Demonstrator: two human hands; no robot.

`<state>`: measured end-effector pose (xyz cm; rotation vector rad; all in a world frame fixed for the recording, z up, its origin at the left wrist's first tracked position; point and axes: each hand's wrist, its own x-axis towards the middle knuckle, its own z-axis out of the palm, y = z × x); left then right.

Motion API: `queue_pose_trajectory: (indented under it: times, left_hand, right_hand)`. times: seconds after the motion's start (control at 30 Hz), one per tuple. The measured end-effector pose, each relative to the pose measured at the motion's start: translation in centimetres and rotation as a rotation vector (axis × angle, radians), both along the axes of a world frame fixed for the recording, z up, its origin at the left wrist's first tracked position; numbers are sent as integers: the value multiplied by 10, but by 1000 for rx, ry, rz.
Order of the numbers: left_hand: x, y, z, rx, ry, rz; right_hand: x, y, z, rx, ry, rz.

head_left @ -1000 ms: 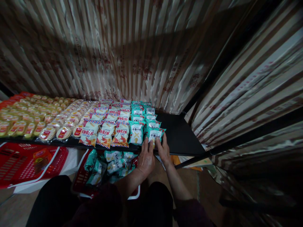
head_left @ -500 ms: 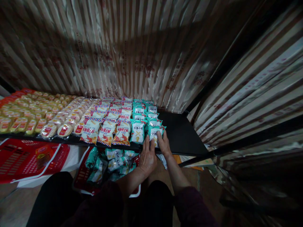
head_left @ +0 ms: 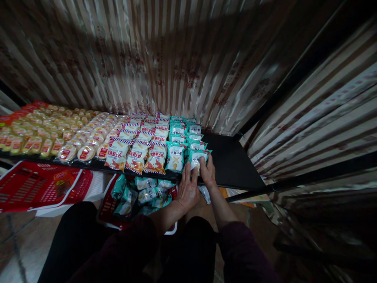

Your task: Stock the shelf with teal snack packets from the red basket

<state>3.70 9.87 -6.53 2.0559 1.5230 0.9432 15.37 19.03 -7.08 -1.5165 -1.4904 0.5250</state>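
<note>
At the shelf's front edge, a teal and white snack bag (head_left: 196,156) lies between my two hands, the last one in the rightmost row. My left hand (head_left: 188,191) presses its fingertips on the bag's lower left edge. Along the bag's right side my right hand (head_left: 208,172) is closed, thumb on the front. Just left of it is a matching teal bag (head_left: 176,157), with more behind in two rows. Rows of white and orange snack bags (head_left: 155,158) with striped edges stand farther left.
The black shelf (head_left: 232,159) extends to the right of the bags. Round packaged cakes (head_left: 86,152) and yellow packs (head_left: 33,144) fill its left part. Below are a red basket (head_left: 106,208) of teal bags and another red basket (head_left: 32,190). A dark metal bar (head_left: 294,179) runs at right.
The view has shifted slightly, so the shelf appears a little higher and farther right. Both hands stay at the same teal snack bag, with little visible movement.
</note>
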Motion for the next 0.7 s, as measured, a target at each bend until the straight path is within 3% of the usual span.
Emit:
queue_pose_trajectory:
  times: [0.27,0.7]
  left_hand:
    - [-2,-5,-7,66,33,-20]
    - [3,-20,-6,-9,45,8]
  right_hand:
    - [2,-4,-13,-26,-49,-127]
    - [5,-31,-21,66,-83,-82]
